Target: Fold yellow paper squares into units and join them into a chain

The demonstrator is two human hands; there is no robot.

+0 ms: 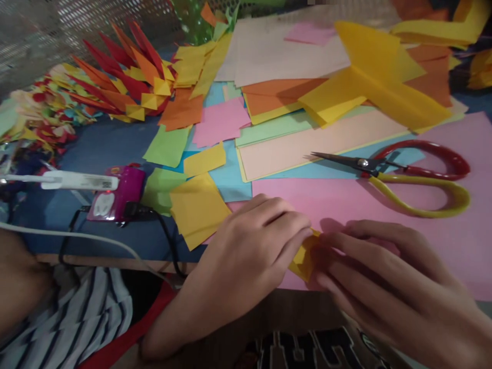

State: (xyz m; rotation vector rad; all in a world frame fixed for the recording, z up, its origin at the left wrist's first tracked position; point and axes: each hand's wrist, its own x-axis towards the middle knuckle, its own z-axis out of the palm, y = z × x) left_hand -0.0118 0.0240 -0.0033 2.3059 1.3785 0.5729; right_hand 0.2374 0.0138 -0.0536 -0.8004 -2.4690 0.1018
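While L hand (259,243) & R hand (384,274) pinch yellow paper (303,260) over pink sheet (303,197), folding seems the current step, next move prob. calling for firm pressure.

The one head-worn camera looks forward and down from close above the left hand (255,243) and right hand (388,271) onto the tabletop (105,141).

Shirt lettering (306,349) cut off; no text legible.

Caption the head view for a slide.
The left hand and right hand hold a small folded yellow paper over a pink sheet, near scissors with one red and one yellow handle.
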